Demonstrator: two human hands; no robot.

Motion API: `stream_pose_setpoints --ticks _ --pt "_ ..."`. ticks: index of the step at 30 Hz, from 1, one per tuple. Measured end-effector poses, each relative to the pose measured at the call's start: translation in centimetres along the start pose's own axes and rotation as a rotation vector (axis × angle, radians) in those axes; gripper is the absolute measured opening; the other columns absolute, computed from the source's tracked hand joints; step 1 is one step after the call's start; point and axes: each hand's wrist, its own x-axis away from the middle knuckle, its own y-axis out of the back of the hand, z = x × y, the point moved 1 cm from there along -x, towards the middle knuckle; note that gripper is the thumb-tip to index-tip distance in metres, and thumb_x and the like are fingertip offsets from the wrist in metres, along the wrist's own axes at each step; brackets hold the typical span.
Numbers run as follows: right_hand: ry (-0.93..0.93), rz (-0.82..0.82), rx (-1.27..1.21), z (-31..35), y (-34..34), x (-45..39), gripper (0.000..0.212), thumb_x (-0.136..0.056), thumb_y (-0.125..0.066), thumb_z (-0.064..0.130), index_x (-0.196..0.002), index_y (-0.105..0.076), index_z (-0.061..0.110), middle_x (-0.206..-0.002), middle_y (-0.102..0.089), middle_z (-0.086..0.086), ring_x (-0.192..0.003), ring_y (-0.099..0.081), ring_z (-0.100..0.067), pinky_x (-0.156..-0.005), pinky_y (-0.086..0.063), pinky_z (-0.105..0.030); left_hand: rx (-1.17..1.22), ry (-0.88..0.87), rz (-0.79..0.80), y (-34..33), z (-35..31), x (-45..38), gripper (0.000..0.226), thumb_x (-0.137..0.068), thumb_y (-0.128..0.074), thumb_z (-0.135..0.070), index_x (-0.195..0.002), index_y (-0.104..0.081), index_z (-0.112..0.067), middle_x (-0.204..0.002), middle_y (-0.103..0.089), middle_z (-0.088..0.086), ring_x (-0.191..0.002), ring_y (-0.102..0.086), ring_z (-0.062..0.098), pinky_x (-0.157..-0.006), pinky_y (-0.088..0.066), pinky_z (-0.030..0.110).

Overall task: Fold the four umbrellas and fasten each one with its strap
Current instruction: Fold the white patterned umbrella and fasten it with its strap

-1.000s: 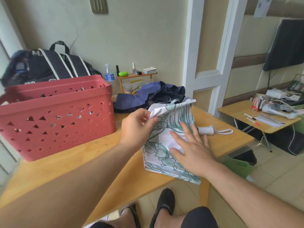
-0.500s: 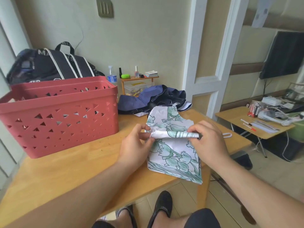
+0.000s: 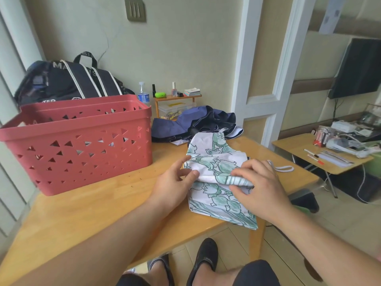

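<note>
**Both hands on the flowered umbrella at the table's near edge**

We see the white umbrella (image 3: 214,176) with green flower print lying on the wooden table (image 3: 99,211), close to the near right corner, its cloth partly folded over on itself and its lower edge hanging a little past the table's rim. Our left hand (image 3: 173,186) sits at the cloth's left side, thumb and fingertips pinching the folded edge. Our right hand (image 3: 259,182) rests on top of the fold with fingers curled, gripping the bunched cloth. A white wrist loop (image 3: 282,168) shows on the table just beyond the right hand; the handle itself is hidden behind that hand.

Behind the flowered umbrella lies a heap of dark blue umbrella cloth (image 3: 191,125), unfolded, touching its far end. A red basket (image 3: 82,145) with triangle holes stands on the table to the left, well apart from the hands. A dark bag (image 3: 68,81) sits behind the basket.
</note>
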Motion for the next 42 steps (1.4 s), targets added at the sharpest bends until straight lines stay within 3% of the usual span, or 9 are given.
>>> stream_pose_setpoints --ticks 3,7,10,16,20,28,32,38,42 --pt "0.011 0.01 0.031 -0.1 -0.1 0.2 0.021 -0.078 -0.087 0.029 -0.098 -0.078 0.027 -0.097 -0.057 0.013 -0.101 -0.055 -0.019 -0.088 -0.046 -0.049 -0.015 0.036 0.048 -0.3 -0.3 0.0 0.071 -0.075 -0.062 -0.073 -0.142 -0.04 -0.065 -0.11 -0.076 -0.026 -0.109 -0.071 0.005 -0.107 -0.051 0.04" --pt "-0.012 0.056 0.066 -0.2 0.2 0.5 0.029 -0.081 -0.075 0.049 -0.103 -0.076 0.031 -0.099 -0.056 0.016 -0.104 -0.055 -0.018 -0.089 -0.045 -0.047 0.253 0.124 -0.069 -0.6 -2.0 -0.6 0.048 -0.085 -0.078 -0.042 -0.131 -0.065 -0.042 -0.103 -0.078 -0.005 -0.082 -0.075 0.01 -0.085 -0.061 0.033" --pt "-0.05 0.059 0.075 -0.3 0.0 0.6 0.021 -0.078 -0.085 0.035 -0.098 -0.077 0.032 -0.094 -0.058 0.018 -0.101 -0.055 -0.018 -0.089 -0.046 -0.05 0.357 0.16 -0.089 -0.5 -3.5 -1.0 0.031 -0.093 -0.074 -0.012 -0.121 -0.07 -0.025 -0.098 -0.072 0.005 -0.057 -0.057 0.008 -0.055 -0.048 0.02" --pt "-0.179 0.022 0.021 -0.2 0.5 -0.3 0.025 -0.079 -0.085 0.016 -0.086 -0.072 0.035 -0.076 -0.052 0.024 -0.088 -0.041 -0.006 -0.081 -0.046 -0.045 0.523 0.251 -0.029 -0.2 -4.3 -1.0 0.026 -0.099 -0.066 -0.011 -0.123 -0.066 -0.021 -0.085 -0.066 -0.005 -0.068 -0.052 0.011 -0.038 -0.036 0.009" --pt "-0.116 -0.015 0.028 0.0 1.2 -1.1 0.026 -0.076 -0.088 0.016 -0.092 -0.076 0.032 -0.074 -0.045 0.025 -0.088 -0.043 -0.01 -0.081 -0.048 -0.048 0.379 0.167 0.03 -0.5 -3.8 0.0 0.026 -0.101 -0.068 -0.022 -0.126 -0.065 -0.025 -0.094 -0.065 0.005 -0.058 -0.06 0.001 -0.05 -0.044 0.009" --pt "-0.169 0.099 0.069 -0.5 1.3 0.7 0.023 -0.074 -0.09 0.026 -0.078 -0.069 0.034 -0.09 -0.05 0.017 -0.101 -0.045 -0.011 -0.108 -0.037 -0.055 0.38 0.192 0.038 0.2 -1.8 0.8 0.023 -0.094 -0.077 -0.014 -0.115 -0.071 -0.023 -0.096 -0.073 0.012 -0.071 -0.066 0.016 -0.072 -0.059 0.032" --pt "-0.17 0.166 0.122 -0.2 1.4 1.3 0.036 -0.07 -0.091 0.017 -0.071 -0.06 0.036 -0.081 -0.053 0.022 -0.098 -0.048 -0.016 -0.09 -0.042 -0.047 0.193 0.149 0.057 0.5 -0.7 0.9 0.018 -0.092 -0.08 -0.017 -0.107 -0.073 -0.025 -0.096 -0.076 0.022 -0.076 -0.067 0.024 -0.091 -0.058 0.053" --pt "-0.337 0.485 0.061 -0.2 1.7 1.6 0.033 -0.084 -0.069 0.019 -0.072 -0.056 0.046 -0.093 -0.057 0.026 -0.103 -0.046 -0.012 -0.094 -0.045 -0.046 -0.125 0.121 0.094 0.3 -0.2 0.6 0.019 -0.085 -0.08 -0.054 -0.09 -0.073 -0.037 -0.089 -0.077 -0.002 -0.075 -0.067 0.013 -0.069 -0.051 0.028" --pt "-0.335 0.642 0.193 0.5 2.3 1.3 0.022 -0.091 -0.055 0.025 -0.083 -0.069 0.041 -0.103 -0.056 0.027 -0.111 -0.043 -0.012 -0.099 -0.039 -0.043 -0.424 0.066 0.059 0.2 -0.3 1.0 0.021 -0.079 -0.083 -0.054 -0.085 -0.073 -0.036 -0.086 -0.071 -0.014 -0.08 -0.065 0.005 -0.063 -0.044 0.024"
